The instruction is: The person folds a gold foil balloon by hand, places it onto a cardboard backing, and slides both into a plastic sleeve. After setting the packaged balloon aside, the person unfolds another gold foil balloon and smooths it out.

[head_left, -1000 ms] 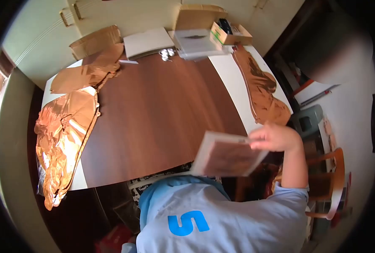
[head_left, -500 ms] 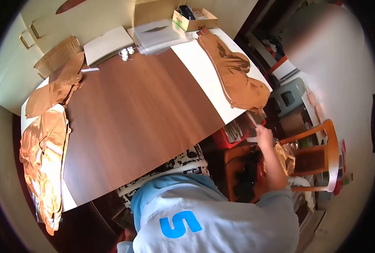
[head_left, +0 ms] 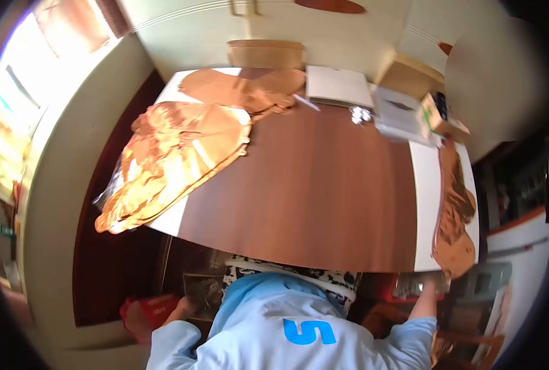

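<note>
My right hand (head_left: 433, 288) is low at the table's front right corner, beside a red bin (head_left: 383, 287) with pale, shiny contents. Just above it, the end of a crinkled copper-brown foil piece (head_left: 454, 213) hangs over the table edge. My fingers are blurred there, and I cannot tell what they hold. Down at the left, my left hand (head_left: 186, 306) is beside an open box (head_left: 201, 285) below table height, its fingers partly hidden. Two more shiny copper foil pieces lie on the left of the table, a large one (head_left: 175, 154) in front and a smaller one (head_left: 225, 89) behind.
The brown and white table (head_left: 324, 185) stands before me. Along its back are a white flat box (head_left: 339, 86), small white objects (head_left: 361, 115), clear plastic sheets (head_left: 401, 111) and a small carton (head_left: 435, 117). A red bag (head_left: 148, 314) is low left; a wooden chair (head_left: 472, 348) stands low right.
My view has swung left, bringing the window into sight. My right hand, earlier closed round a thin pale strip near the table corner, now appears blurred beside the red bin. My left hand shows more.
</note>
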Available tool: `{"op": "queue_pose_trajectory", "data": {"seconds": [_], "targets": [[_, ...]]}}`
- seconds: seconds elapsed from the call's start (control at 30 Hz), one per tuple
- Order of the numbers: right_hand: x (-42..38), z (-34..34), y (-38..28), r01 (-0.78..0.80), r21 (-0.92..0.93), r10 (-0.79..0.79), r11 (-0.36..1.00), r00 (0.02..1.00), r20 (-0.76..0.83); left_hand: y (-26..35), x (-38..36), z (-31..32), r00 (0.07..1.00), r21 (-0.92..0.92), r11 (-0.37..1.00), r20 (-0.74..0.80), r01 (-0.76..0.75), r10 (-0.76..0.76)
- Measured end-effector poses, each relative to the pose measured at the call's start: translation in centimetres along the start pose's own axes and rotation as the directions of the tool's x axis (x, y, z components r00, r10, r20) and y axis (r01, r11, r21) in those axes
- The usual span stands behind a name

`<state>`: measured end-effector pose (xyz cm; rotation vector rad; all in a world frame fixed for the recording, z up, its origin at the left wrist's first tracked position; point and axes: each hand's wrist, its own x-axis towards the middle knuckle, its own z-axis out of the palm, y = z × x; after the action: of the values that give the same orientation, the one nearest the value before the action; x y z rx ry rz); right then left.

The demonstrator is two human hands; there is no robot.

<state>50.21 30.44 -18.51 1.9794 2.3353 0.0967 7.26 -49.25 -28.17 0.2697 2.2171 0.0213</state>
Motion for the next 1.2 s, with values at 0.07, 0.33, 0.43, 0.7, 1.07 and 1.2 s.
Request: {"op": "queue_pose_trajectory", "data": {"seconds": [0.07, 0.33, 0.43, 0.7, 1.07, 1.2], "targets": [[0.1, 0.8, 0.7, -0.007, -0.009, 0.007, 1.0, 1.0, -0.011, 0.4, -0.2, 0.1, 1.0, -0.051, 0.999, 0.005, -0.001, 0.001], [-3.3, 3.8, 0.8, 0.15, 0.025, -0.142, 0.988, 0.969, -0.202, 10.7, -10.7, -23.4, 0.95, -0.489, 0.852, -0.312, -0.188, 0.03], [-8.1, -2.6, -5.3, 0.554, 0.0, -0.528, 0.832, 0.793, 0.305, 12.9, -15.0, -30.5, 0.667, -0.068, 0.965, -0.735, -0.254, 0.124], [-16.3, -29.0, -27.8, 0.584, 0.799, -0.951, 0.141, -0.146, 0.274, 13.0, -12.4, -37.2, 0.454, 0.564, 0.791, -0.655, -0.239, 0.604], [-25.7, -28.8, -58.6, 0.679, 0.545, -0.854, -0.492, -0.255, -0.453, 13.0, -12.0, -41.6, 0.438, 0.364, 0.798, -0.689, -0.481, 0.578], [-31.3, -28.2, -65.8, 0.802, 0.316, -0.809, -0.506, -0.314, -0.497, 14.6, -12.6, -44.3, 0.62, 0.309, 0.835, -0.563, -0.456, 0.547]]}}
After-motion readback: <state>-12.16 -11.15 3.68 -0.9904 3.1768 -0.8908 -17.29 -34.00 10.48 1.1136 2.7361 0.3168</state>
